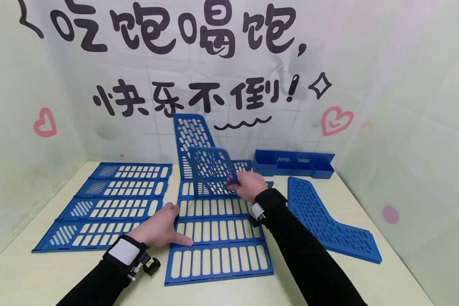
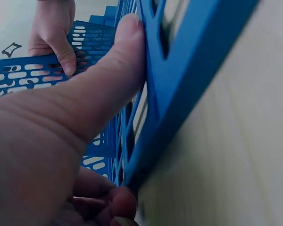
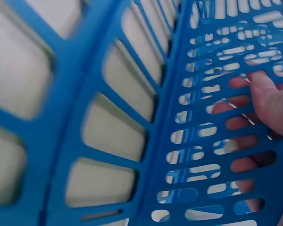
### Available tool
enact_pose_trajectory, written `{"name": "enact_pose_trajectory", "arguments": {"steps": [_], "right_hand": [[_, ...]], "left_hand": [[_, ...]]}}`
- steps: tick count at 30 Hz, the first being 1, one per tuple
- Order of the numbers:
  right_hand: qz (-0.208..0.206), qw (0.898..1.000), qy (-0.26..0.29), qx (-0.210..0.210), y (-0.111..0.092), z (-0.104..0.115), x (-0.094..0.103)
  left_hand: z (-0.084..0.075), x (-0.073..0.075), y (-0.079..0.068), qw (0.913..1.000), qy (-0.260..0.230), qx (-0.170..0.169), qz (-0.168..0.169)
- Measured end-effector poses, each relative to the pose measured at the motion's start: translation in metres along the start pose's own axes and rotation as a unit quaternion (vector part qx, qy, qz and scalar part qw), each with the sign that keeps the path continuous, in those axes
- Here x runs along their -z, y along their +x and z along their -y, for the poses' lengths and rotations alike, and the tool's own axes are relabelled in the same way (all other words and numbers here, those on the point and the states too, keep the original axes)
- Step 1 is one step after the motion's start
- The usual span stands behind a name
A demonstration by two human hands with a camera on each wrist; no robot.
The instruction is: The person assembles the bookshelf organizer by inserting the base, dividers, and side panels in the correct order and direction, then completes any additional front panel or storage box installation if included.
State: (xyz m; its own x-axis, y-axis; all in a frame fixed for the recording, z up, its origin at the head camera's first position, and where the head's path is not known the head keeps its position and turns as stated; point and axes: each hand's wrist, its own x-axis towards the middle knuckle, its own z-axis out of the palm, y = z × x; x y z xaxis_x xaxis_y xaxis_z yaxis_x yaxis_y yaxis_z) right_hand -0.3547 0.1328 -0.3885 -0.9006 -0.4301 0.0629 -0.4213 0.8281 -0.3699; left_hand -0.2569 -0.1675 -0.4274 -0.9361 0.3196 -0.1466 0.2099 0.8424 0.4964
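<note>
A blue perforated divider panel [image 1: 193, 170] stands upright on the slotted blue base panel [image 1: 229, 243]. My right hand [image 1: 250, 185] grips its right edge, with the thumb [image 3: 266, 94] on the near face and fingers behind, seen through the holes. Behind it rises a taller perforated panel [image 1: 189, 116], also upright. My left hand [image 1: 157, 227] holds the left edge of the base panel: the thumb [image 2: 125, 52] presses on its face and the other fingers curl at the rim. The base panel consists of several joined slotted sections lying on the table.
Several blue grid panels [image 1: 93, 192] lie in rows on the left of the table [image 1: 137, 282]. At the back right is a long compartment box [image 1: 265, 166], with stacked L-shaped perforated panels [image 1: 330, 227] nearer. A printed cloth wall [image 1: 229, 136] encloses the table's back and sides.
</note>
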Motion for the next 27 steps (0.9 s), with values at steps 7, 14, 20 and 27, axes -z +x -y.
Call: {"name": "enact_pose_trajectory", "arguments": {"steps": [7, 14, 20, 27], "right_hand": [[-0.014, 0.999, -0.009, -0.03, 0.009, 0.023, 0.003], [-0.02, 0.999, -0.047, -0.002, 0.02, 0.052, -0.006], [0.025, 0.999, -0.04, 0.013, 0.013, 0.038, -0.008], [0.053, 0.995, -0.089, -0.003, -0.008, 0.0, 0.015]], "left_hand": [[0.0, 0.009, -0.001, 0.9999, 0.003, -0.017, -0.003], [0.005, 0.012, -0.004, 0.9998, 0.003, -0.016, -0.007], [0.005, 0.009, -0.005, 0.9998, -0.02, 0.007, 0.001], [0.005, -0.001, 0.003, 0.9955, -0.038, -0.023, -0.083]]}}
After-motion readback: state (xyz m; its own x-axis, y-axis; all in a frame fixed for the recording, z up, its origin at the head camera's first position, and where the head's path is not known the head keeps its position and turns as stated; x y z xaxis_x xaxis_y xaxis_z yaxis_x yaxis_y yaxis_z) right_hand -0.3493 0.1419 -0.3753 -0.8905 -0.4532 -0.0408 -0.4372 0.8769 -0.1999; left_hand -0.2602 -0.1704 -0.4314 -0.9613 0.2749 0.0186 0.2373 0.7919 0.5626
